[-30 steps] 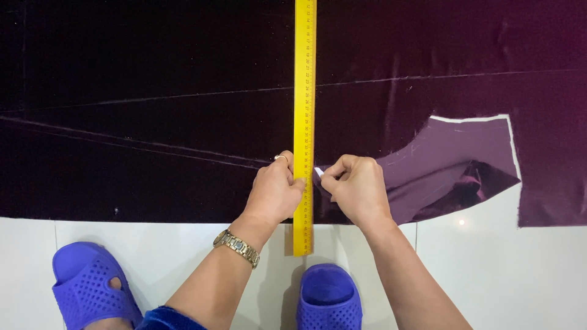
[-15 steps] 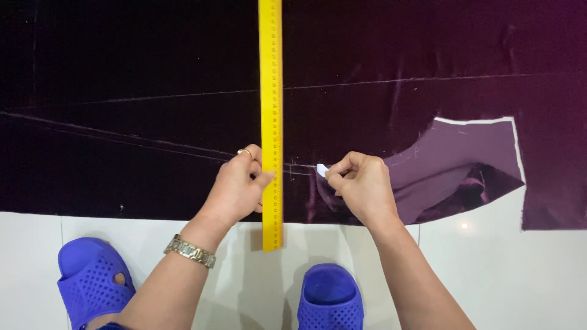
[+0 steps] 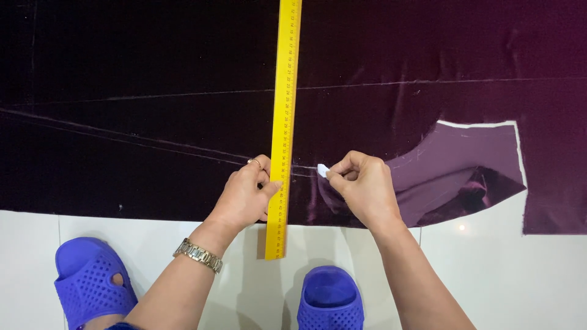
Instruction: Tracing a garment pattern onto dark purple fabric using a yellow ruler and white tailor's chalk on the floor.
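A long yellow ruler (image 3: 286, 91) lies straight up and down across a dark purple cloth (image 3: 153, 67) spread on the floor. My left hand (image 3: 244, 194), with a ring and a metal wristwatch, presses on the ruler's lower part from its left side. My right hand (image 3: 362, 186) pinches a small white piece of chalk (image 3: 322, 170) just right of the ruler, resting on the cloth. Faint chalk lines (image 3: 153, 145) run across the cloth and meet near the ruler.
Below the cloth's near edge lies a white tiled floor (image 3: 501, 275). Two blue perforated slippers (image 3: 92, 287) (image 3: 330, 299) sit at the bottom. A lighter purple cut-out piece (image 3: 465, 159) with a white edge lies at the right.
The ruler and my left hand have shifted a little to the left on the cloth. My right hand with the chalk has kept almost still.
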